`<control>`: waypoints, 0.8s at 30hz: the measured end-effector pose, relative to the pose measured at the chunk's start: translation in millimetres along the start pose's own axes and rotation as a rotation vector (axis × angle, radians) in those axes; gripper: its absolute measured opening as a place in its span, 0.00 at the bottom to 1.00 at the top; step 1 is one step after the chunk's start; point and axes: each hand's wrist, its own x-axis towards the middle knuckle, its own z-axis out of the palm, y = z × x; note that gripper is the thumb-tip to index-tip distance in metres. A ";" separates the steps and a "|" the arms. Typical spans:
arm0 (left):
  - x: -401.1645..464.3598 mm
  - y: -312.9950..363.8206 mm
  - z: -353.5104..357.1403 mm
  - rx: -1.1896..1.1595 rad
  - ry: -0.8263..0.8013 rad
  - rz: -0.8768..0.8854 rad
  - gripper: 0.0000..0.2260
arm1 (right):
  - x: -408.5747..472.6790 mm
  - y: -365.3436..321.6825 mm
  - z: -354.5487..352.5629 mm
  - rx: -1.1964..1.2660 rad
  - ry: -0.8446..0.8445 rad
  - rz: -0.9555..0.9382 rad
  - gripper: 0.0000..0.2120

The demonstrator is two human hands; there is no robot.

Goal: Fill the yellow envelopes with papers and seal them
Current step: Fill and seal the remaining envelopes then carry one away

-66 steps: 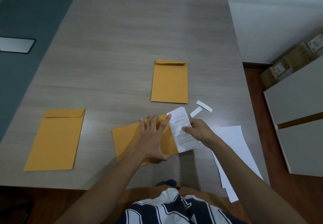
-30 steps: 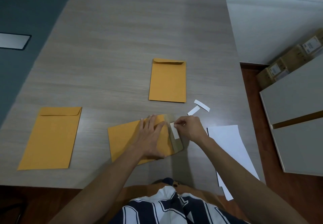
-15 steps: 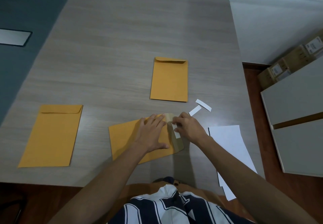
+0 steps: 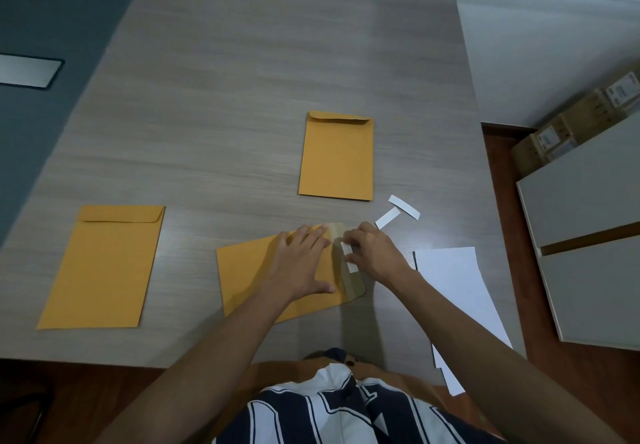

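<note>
Mid-seal at the near edge of the table [image 4: 242,80]: left hand [image 4: 303,263] spread flat with straight fingers on the middle yellow envelope [image 4: 249,277], pinning it, presumably so it cannot slide while the flap is worked. Right hand [image 4: 372,253] curled at the open flap [image 4: 349,270], fingertips pinching the white release strip [image 4: 348,257] that runs along the flap's adhesive band, apparently peeling it away. Envelope lying crosswise to the body, mouth turned toward the right edge, flap folded out and unstuck; contents not visible from here.

Two loose white strips [image 4: 398,213] lying just beyond the right hand, toward the right edge, probably liners from envelopes already closed. Second envelope [image 4: 336,159] flat further in, near the middle of the table, flap down. Third envelope [image 4: 104,267] flat toward the near left corner, flap down too; whether either is filled or stuck cannot be told. White papers [image 4: 457,287] stacked at the near right corner, lower sheets overhanging the near edge, handy for the right hand.

Room to move: wide bare wood toward the far edge and along the left side; tighter on the right, with strips and papers crowding the working hand. Likely next need: liner clear, flap folded over and pressed down along its length. Risk, as a judgement: sticky band catching a finger or creasing if the envelope shifts.
</note>
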 end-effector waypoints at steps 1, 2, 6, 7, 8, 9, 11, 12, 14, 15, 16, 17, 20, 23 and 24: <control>0.0 -0.1 0.4 -0.002 0.002 0.001 0.42 | -0.4 0.0 0.1 0.009 -0.002 0.001 0.17; 0.0 -0.3 0.9 -0.006 0.004 0.000 0.42 | -0.6 -0.1 0.1 0.018 -0.003 0.001 0.17; -0.3 -0.4 0.5 -0.017 0.001 0.002 0.42 | 0.0 0.1 1.0 0.016 -0.005 0.004 0.14; -0.3 -0.5 0.2 -0.019 -0.001 0.002 0.42 | -0.4 -0.1 1.3 0.008 -0.008 0.000 0.12; -0.4 -0.5 0.0 -0.019 -0.002 0.002 0.42 | -1.2 -0.2 2.3 0.002 -0.011 -0.006 0.10; -0.6 -0.6 -0.3 -0.018 -0.003 0.001 0.42 | -1.9 -0.2 3.7 0.000 -0.010 -0.005 0.10; -0.5 -1.3 -0.1 -0.013 -0.004 0.001 0.42 | -2.9 -1.1 6.7 0.009 0.008 0.032 0.11; -0.8 -1.4 -0.1 -0.014 -0.008 0.001 0.42 | -3.5 -2.1 8.1 0.024 0.029 0.066 0.13; -0.4 -1.4 -0.4 -0.020 -0.016 -0.001 0.42 | -4.1 -4.4 9.1 0.065 0.070 0.113 0.19; -0.2 -1.2 -0.8 -0.021 -0.017 -0.002 0.42 | -4.0 -5.4 9.0 0.076 0.079 0.115 0.20; 0.0 -1.1 -1.0 -0.018 -0.016 -0.001 0.42 | -3.8 -6.0 8.7 0.082 0.082 0.111 0.21; 0.1 -1.1 -0.9 -0.013 -0.013 0.000 0.42 | -3.6 -6.0 8.2 0.083 0.079 0.105 0.20; 0.0 -1.6 -0.4 -0.006 -0.007 0.001 0.43 | -3.0 -5.0 7.7 0.060 0.070 0.085 0.17; 0.0 -1.2 -0.8 -0.009 0.001 0.000 0.42 | -2.5 -4.4 8.6 0.066 0.071 0.081 0.15; 0.2 -1.1 -0.8 -0.012 0.004 0.000 0.42 | -2.3 -4.6 8.6 0.069 0.068 0.083 0.13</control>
